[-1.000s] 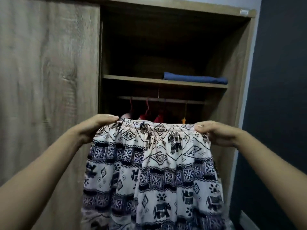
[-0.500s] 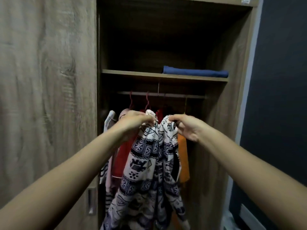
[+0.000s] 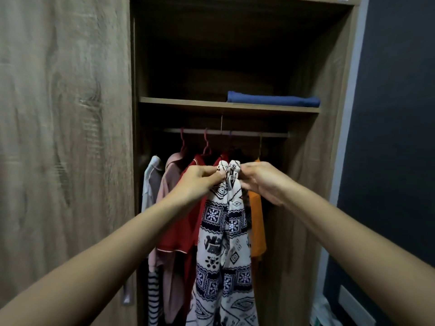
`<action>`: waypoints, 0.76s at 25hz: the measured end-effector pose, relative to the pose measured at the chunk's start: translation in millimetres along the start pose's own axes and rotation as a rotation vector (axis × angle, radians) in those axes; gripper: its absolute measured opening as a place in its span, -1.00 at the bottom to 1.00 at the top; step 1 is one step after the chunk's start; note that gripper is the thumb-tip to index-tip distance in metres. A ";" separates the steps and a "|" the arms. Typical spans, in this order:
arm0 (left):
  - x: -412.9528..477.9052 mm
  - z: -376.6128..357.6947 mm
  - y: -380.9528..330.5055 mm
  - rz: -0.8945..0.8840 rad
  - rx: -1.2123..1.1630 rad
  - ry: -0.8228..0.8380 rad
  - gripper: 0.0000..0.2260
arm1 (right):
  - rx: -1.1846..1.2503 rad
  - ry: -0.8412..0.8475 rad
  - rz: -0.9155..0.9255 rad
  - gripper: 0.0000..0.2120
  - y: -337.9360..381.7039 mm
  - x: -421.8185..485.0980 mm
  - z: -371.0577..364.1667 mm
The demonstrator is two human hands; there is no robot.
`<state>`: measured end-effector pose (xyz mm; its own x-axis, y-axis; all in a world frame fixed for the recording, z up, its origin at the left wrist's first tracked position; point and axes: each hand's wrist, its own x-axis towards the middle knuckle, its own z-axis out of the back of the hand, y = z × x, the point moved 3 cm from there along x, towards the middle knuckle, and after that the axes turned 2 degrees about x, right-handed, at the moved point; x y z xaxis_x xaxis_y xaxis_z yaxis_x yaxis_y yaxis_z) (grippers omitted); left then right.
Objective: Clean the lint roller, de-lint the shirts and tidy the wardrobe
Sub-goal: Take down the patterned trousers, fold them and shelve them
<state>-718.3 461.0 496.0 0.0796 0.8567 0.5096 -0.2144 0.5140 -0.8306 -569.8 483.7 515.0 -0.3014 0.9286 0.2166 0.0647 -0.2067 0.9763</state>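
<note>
Straight ahead at 12 o'clock stands the open wardrobe point(image 3: 329, 161), with its door point(image 3: 58, 137) filling 9 o'clock and a dark wall point(image 3: 400, 114) at 3 o'clock. Its shelf point(image 3: 188, 103) carries a folded blue cloth point(image 3: 273, 101) toward 1 o'clock. Under the shelf, the rail point(image 3: 244, 133) holds hangers with a pink shirt point(image 3: 164, 191), a red shirt point(image 3: 179, 231) and an orange shirt point(image 3: 256, 220), packed close.

The patterned cloth point(image 3: 221, 243) hangs at centre in front of the red and orange shirts. It is gathered at the top and falls free toward 6 o'clock. The left grip point(image 3: 200, 180) and right grip point(image 3: 259, 182) each pinch that bunched top edge with curled fingers, and they nearly meet.

The cloth looks thin, light and limp, so it will likely sag wherever it is unsupported. The top hem seems the soundest hold. Room is tight: shirts crowd both sides, the rail and shelf edge sit just above, and the door edge bounds 9 o'clock. Free space lies mainly back toward the person.
</note>
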 end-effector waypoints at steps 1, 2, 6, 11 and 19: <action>-0.6 -1.5 -2.4 -0.029 -0.008 -0.012 -0.80 | -0.018 -0.004 0.033 -0.84 1.0 -0.6 0.5; -1.4 -3.2 -4.9 -0.051 -0.022 -0.029 -0.79 | -0.028 -0.011 0.066 -0.88 1.1 -0.3 1.4; -2.9 -6.9 -6.6 -0.120 -0.107 -0.090 -0.81 | -0.055 -0.061 0.167 -0.94 -0.8 2.5 2.3; -2.1 -6.3 -4.2 -0.176 -0.122 -0.116 -0.81 | -0.295 -0.142 0.250 -0.89 -3.3 6.3 4.2; -4.3 -5.5 -2.3 -0.143 -0.200 -0.113 -0.78 | -0.819 -0.241 0.575 -0.61 5.5 4.2 3.5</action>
<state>-712.8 456.4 494.5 -0.0163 0.7701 0.6377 -0.0109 0.6377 -0.7702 -567.4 487.6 521.3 -0.2250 0.6413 0.7336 -0.5572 -0.7023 0.4431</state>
